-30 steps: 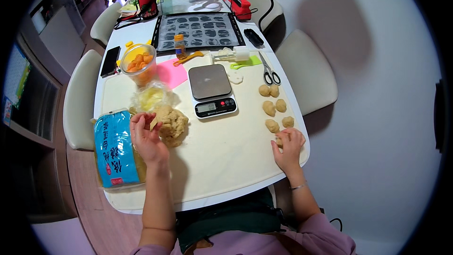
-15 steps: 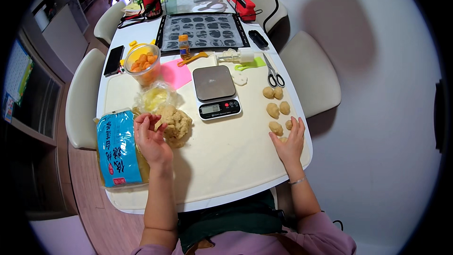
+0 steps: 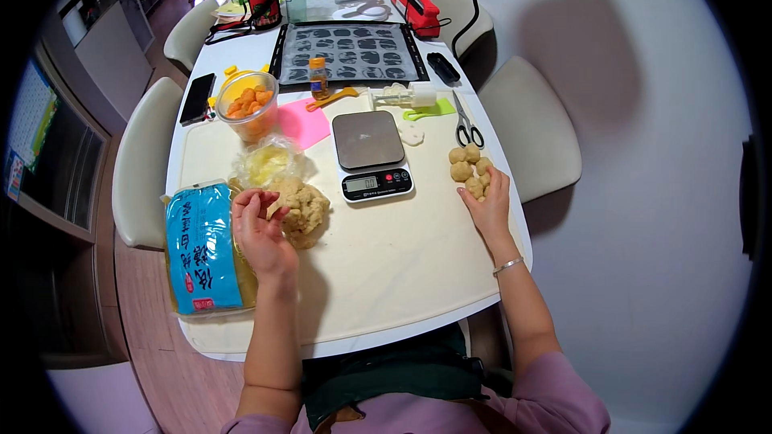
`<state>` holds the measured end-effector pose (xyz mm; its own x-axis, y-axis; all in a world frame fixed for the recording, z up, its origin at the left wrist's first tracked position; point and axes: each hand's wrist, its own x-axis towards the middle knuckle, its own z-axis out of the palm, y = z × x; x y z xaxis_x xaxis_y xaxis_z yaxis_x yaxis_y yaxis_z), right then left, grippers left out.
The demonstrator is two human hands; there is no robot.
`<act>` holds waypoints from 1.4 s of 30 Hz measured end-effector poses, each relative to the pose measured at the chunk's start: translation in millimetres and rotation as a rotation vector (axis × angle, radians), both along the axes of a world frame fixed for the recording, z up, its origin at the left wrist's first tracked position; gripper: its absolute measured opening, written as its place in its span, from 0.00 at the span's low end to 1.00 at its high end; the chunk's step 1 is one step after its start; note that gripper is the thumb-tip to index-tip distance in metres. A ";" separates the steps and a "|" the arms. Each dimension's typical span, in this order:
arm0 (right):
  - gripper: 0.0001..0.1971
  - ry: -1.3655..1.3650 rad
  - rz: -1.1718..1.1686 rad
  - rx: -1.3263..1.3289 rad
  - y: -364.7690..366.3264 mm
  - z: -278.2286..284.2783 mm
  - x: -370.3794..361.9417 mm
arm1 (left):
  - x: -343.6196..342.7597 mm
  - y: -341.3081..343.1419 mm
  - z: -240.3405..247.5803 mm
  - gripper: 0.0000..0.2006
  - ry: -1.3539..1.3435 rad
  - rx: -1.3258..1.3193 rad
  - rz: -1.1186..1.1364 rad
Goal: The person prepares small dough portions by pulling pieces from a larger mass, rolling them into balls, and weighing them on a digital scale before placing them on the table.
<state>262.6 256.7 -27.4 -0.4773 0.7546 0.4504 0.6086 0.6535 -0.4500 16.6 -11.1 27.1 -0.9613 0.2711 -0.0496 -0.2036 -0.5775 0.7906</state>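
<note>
From the scale (image 3: pixel 368 143), the left hand (image 3: pixel 267 243) bends up at eight o'clock beside the dough mound (image 3: pixel 305 210), fingers half curled, any hold unclear. At four, the right hand (image 3: pixel 490 205) sets its fingers wide around the nearest dough balls (image 3: pixel 474 187). The clear tub (image 3: pixel 251 126) at ten contains orange lumps (image 3: pixel 249 101); the plastic wrap (image 3: pixel 291 162) at nine, something yellow (image 3: pixel 265 169).

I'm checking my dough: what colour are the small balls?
The dough balls are pale yellowish beige, clearest in the head view.
</note>
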 end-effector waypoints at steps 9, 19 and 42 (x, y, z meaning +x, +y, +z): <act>0.43 0.054 -0.040 -0.170 3.3 11.9 16.6 | 0.9 -1.1 -0.1 0.05 -0.002 -0.004 -0.015; 0.45 -0.168 -0.123 -0.217 16.4 32.3 -34.2 | 0.2 0.6 1.8 0.04 -0.012 0.009 0.005; 0.34 -0.056 0.825 0.220 -163.8 65.5 -166.9 | -24.4 -20.6 10.0 0.08 0.088 0.071 0.260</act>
<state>95.7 92.9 38.1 -0.8613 0.0537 0.5053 -0.0833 0.9660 -0.2446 -7.8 -31.7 37.0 -0.9988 0.0145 0.0477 0.0265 -0.6557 0.7545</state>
